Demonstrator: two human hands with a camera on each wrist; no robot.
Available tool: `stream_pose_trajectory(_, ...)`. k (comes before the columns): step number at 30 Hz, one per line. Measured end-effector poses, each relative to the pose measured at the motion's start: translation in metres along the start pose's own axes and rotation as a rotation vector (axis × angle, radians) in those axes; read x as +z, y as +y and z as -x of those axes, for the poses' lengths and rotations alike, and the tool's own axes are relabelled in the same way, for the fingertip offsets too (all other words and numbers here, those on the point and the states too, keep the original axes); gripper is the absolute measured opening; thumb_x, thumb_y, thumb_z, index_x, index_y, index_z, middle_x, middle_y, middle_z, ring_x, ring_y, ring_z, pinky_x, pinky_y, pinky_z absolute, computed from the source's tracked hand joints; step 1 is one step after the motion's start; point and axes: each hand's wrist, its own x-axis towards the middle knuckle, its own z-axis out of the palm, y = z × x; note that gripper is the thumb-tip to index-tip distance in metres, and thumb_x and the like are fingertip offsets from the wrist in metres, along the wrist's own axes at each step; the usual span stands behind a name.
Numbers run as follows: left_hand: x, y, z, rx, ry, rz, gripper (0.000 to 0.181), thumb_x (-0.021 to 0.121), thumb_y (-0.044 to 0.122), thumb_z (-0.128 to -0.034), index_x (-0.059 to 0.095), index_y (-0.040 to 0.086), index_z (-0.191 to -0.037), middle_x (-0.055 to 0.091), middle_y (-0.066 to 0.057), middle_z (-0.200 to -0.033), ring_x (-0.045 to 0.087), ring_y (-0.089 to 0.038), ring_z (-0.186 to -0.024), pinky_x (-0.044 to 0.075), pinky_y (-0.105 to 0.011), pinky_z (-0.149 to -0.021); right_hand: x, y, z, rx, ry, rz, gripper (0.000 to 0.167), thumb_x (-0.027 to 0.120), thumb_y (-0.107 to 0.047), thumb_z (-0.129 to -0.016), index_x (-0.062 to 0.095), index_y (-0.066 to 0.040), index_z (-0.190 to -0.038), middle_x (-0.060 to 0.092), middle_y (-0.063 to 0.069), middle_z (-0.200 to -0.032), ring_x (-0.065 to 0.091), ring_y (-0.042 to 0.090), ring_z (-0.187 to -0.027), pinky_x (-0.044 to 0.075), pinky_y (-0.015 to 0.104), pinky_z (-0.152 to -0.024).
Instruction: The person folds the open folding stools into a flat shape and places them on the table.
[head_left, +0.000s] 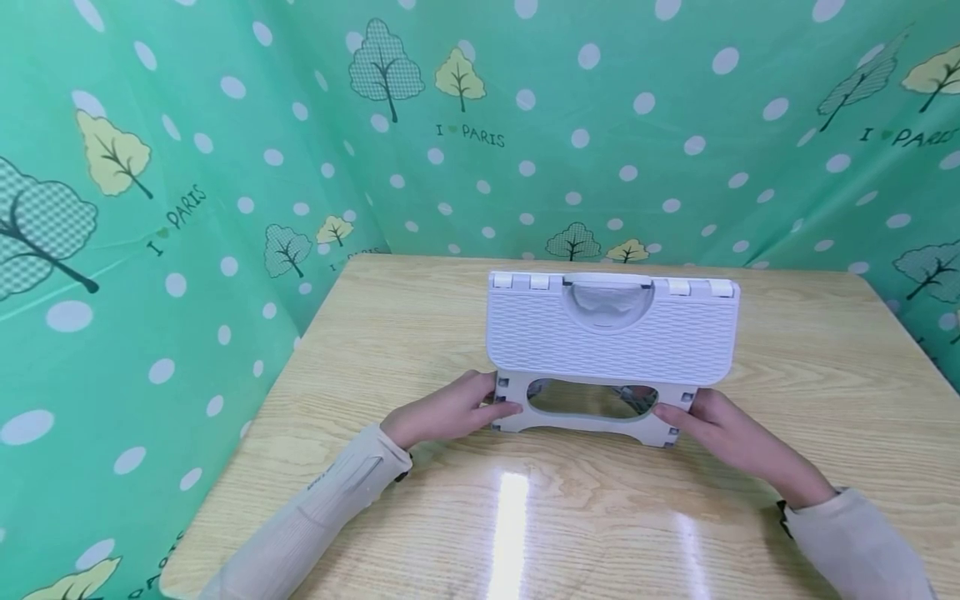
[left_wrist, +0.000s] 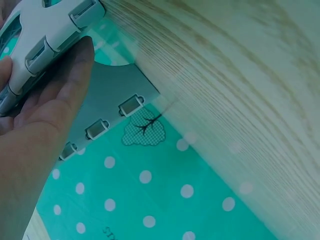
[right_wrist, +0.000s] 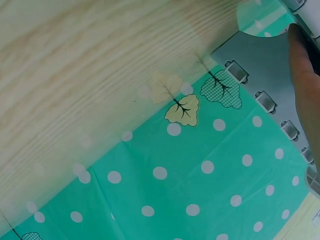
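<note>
A pale grey plastic folding step stool (head_left: 637, 346) stands on the wooden table, its textured top sloping toward the person. A half-round hollow shows at the top's far edge. My left hand (head_left: 453, 407) grips the left side of the near leg panel (head_left: 585, 422), thumb on its front face. On the other side, my right hand (head_left: 723, 429) holds the same panel, its thumb beside the oval opening. In the left wrist view, the fingers (left_wrist: 65, 85) reach behind this panel, and the far leg panel (left_wrist: 117, 82) stands apart from it. Much of the right hand (right_wrist: 307, 87) is cut off in the right wrist view.
The wooden table (head_left: 360, 333) extends around the stool, with bright light reflections near its front. Green dotted cloth (head_left: 450, 192) printed with trees hangs behind the table and along its left side.
</note>
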Motion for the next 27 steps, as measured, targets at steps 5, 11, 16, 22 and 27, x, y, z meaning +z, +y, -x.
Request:
stream_pose_trajectory(5,-0.0006,0.0014,0.0,-0.008,0.0,0.012,0.048,0.051,0.032,-0.1053,0.041,0.013,-0.148,0.068,0.001,-0.104,0.052,-0.004,-0.069,0.046,-0.023,-0.062,0.0001,0.0023,-0.0009,-0.037,0.01,0.003,0.031,0.048,-0.007,-0.105,0.053,0.005,-0.133,0.063,0.003,-0.09,0.046,0.003,-0.062,0.042,0.027,-0.052)
stream_pose_trajectory(11,-0.0004,0.0015,-0.0002,-0.015,0.003,0.006,0.048,0.052,0.031,-0.1051,0.04,0.013,-0.149,0.067,0.005,-0.102,0.05,-0.003,-0.068,0.045,-0.023,-0.061,-0.0003,0.0033,-0.0015,-0.046,0.008,0.008,0.032,0.049,-0.006,-0.105,0.051,0.004,-0.134,0.059,0.001,-0.087,0.044,0.003,-0.059,0.04,0.026,-0.05)
stream_pose_trajectory(16,-0.0004,0.0017,-0.0004,-0.017,0.002,0.011,0.048,0.052,0.031,-0.105,0.041,0.013,-0.148,0.068,0.003,-0.102,0.049,-0.003,-0.066,0.044,-0.023,-0.06,-0.0008,0.0031,-0.0012,-0.034,0.0,0.001,0.028,0.048,-0.007,-0.105,0.054,0.004,-0.13,0.052,-0.005,-0.076,0.037,0.002,-0.055,0.037,0.027,-0.047)
stream_pose_trajectory(22,-0.0005,0.0017,-0.0009,-0.024,0.001,0.024,0.048,0.052,0.03,-0.105,0.041,0.013,-0.149,0.068,0.005,-0.108,0.053,-0.004,-0.071,0.046,-0.024,-0.063,-0.0009,0.0026,-0.0014,-0.001,-0.011,0.014,0.017,0.047,-0.009,-0.106,0.061,0.0,-0.109,0.028,-0.016,-0.06,0.022,-0.003,-0.051,0.033,0.026,-0.044)
stream_pose_trajectory(27,-0.0004,0.0018,-0.0011,-0.033,-0.001,0.032,0.048,0.052,0.029,-0.105,0.041,0.013,-0.148,0.067,0.008,-0.113,0.056,-0.005,-0.075,0.048,-0.024,-0.066,-0.0001,0.0022,-0.0016,0.012,-0.008,0.017,0.019,0.047,-0.01,-0.106,0.062,-0.002,-0.097,0.024,-0.016,-0.057,0.019,-0.003,-0.049,0.032,0.026,-0.043)
